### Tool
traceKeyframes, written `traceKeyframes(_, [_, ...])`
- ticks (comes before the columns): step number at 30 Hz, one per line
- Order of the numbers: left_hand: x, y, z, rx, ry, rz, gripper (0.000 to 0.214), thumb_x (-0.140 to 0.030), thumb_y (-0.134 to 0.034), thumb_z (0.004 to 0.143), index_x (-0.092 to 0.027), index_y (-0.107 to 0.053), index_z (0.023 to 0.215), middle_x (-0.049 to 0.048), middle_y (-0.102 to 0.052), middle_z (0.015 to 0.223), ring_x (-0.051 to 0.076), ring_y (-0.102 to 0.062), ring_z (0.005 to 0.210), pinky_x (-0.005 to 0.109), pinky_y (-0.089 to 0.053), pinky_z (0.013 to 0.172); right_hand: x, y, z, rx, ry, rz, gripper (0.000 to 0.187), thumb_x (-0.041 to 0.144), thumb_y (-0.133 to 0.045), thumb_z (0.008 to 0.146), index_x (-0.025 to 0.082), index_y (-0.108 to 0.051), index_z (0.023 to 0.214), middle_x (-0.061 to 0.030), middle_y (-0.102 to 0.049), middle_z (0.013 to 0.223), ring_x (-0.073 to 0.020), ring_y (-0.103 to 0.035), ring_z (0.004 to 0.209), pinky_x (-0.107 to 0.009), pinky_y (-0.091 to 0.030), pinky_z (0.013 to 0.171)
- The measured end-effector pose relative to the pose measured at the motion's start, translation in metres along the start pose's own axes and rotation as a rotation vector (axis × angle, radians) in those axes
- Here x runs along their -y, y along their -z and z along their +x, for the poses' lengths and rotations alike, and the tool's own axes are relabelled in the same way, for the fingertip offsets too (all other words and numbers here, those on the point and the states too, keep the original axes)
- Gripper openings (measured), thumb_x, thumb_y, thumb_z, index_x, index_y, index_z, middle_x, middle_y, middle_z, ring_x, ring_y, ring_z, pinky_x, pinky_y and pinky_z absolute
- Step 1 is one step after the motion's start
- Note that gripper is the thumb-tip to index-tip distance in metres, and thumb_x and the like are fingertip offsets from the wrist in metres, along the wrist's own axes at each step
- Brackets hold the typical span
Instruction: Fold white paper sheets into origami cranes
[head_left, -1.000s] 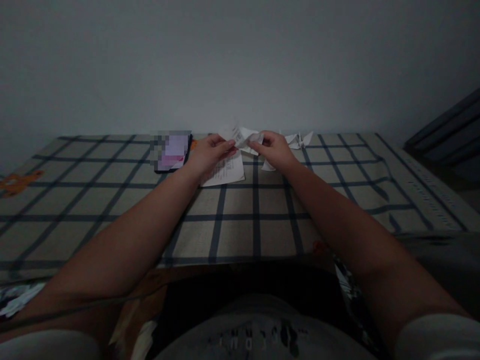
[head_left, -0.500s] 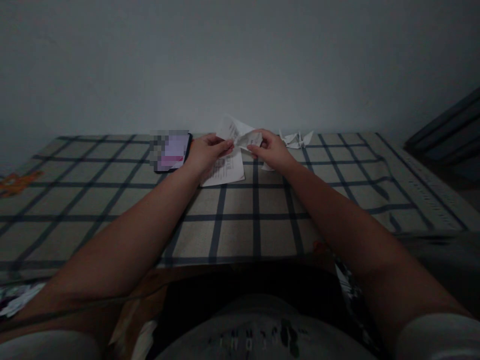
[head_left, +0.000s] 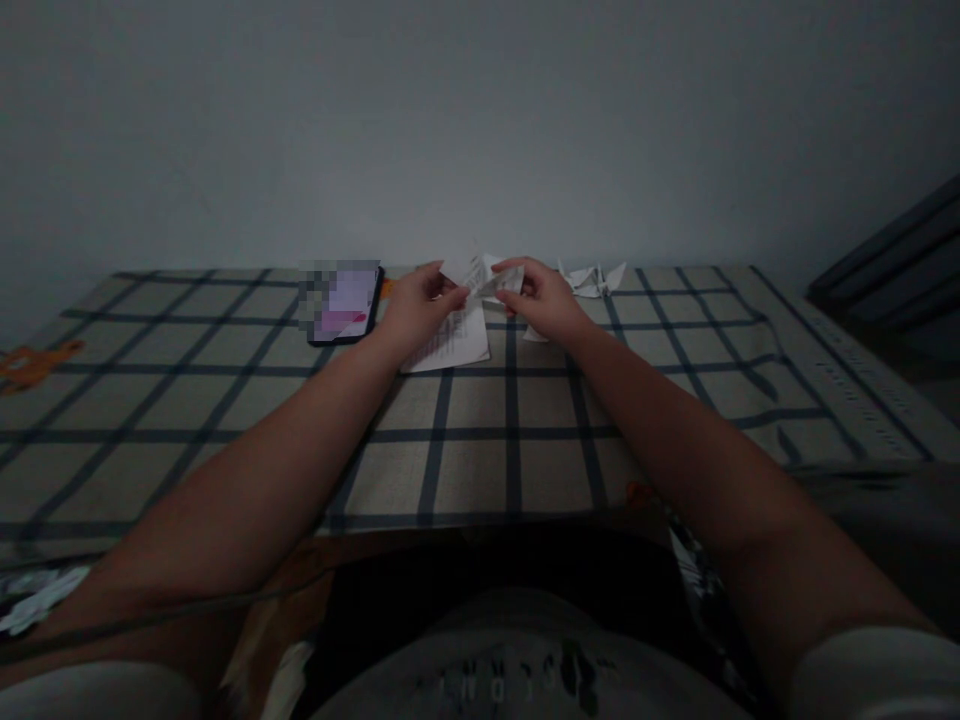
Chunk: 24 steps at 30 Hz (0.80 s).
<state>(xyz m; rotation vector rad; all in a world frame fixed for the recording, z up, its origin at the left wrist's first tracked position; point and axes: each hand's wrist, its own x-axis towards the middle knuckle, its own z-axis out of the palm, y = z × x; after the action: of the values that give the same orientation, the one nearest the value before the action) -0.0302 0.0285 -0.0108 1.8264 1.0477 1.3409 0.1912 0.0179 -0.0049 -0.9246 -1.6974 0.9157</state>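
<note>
My left hand and my right hand both pinch a small piece of folded white printed paper, held just above the checked cloth at the far middle. Under the hands lies a flat printed sheet. A scrap of white paper shows below my right hand.
A phone with a lit screen lies left of my left hand. A folded white paper crane sits right of my right hand near the wall. The checked cloth covers the surface; a dark piece of furniture stands at the right.
The paper stood up higher between the hands half a second ago; now it is folded down lower and flatter between the fingertips. The hands stay in nearly the same place.
</note>
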Motion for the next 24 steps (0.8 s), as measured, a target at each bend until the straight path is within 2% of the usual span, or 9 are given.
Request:
traceKeyframes(5, [-0.003,-0.004,-0.001,-0.05,0.025,-0.015,0.044,-0.025,-0.085,0.074,-0.023,-0.069,0.115,0.0047,-0.073,0.096,0.021,-0.072,0.093,0.037,-0.059,0.092,-0.003,0.0,0.0,0.009,0.042,-0.017,0.044,0.035,-0.077,0.084,0.025,-0.066,0.126,-0.004,-0.071,0.101,-0.0206,-0.069,0.082,-0.037,-0.059,0.077])
traceKeyframes(9, [-0.003,-0.006,-0.001,-0.028,0.071,-0.138,0.056,-0.025,-0.089,0.068,-0.023,-0.066,0.12,0.005,-0.074,0.098,0.022,-0.074,0.097,0.037,-0.059,0.096,-0.011,0.001,0.002,-0.014,0.026,-0.023,0.045,0.038,-0.075,0.087,0.027,-0.065,0.129,-0.0033,-0.071,0.1,-0.0185,-0.068,0.076,-0.036,-0.059,0.073])
traceKeyframes(13, [0.0,-0.007,-0.001,-0.009,0.085,-0.226,0.055,-0.026,-0.09,0.067,-0.021,-0.066,0.117,0.0039,-0.076,0.092,0.019,-0.074,0.085,0.033,-0.061,0.085,-0.022,0.002,0.008,0.011,0.066,0.001,0.045,0.039,-0.076,0.087,0.027,-0.064,0.128,-0.0029,-0.071,0.099,-0.0172,-0.067,0.075,-0.033,-0.06,0.069])
traceKeyframes(18, [0.003,-0.005,-0.001,0.024,0.06,-0.228,0.051,-0.024,-0.089,0.068,-0.019,-0.065,0.113,0.0051,-0.078,0.093,0.02,-0.075,0.082,0.032,-0.062,0.077,-0.031,0.002,0.012,0.031,0.133,0.037,0.047,0.04,-0.079,0.086,0.027,-0.062,0.129,-0.0033,-0.069,0.1,-0.0175,-0.067,0.075,-0.033,-0.06,0.065])
traceKeyframes(22, [0.004,-0.003,-0.001,0.014,0.063,-0.168,0.049,-0.022,-0.085,0.07,-0.019,-0.064,0.114,0.0043,-0.077,0.093,0.02,-0.075,0.081,0.034,-0.063,0.076,-0.032,0.001,0.011,0.012,0.176,0.012,0.058,0.043,-0.079,0.089,0.028,-0.057,0.14,-0.004,-0.068,0.102,-0.0192,-0.069,0.082,-0.032,-0.06,0.066])
traceKeyframes(24, [0.005,-0.004,-0.001,0.008,0.064,-0.131,0.047,-0.022,-0.084,0.071,-0.019,-0.064,0.114,0.005,-0.077,0.094,0.02,-0.075,0.081,0.035,-0.063,0.077,-0.03,0.001,0.01,-0.014,0.2,-0.02,0.065,0.044,-0.078,0.091,0.028,-0.051,0.148,-0.0022,-0.067,0.098,-0.017,-0.068,0.078,-0.03,-0.059,0.065])
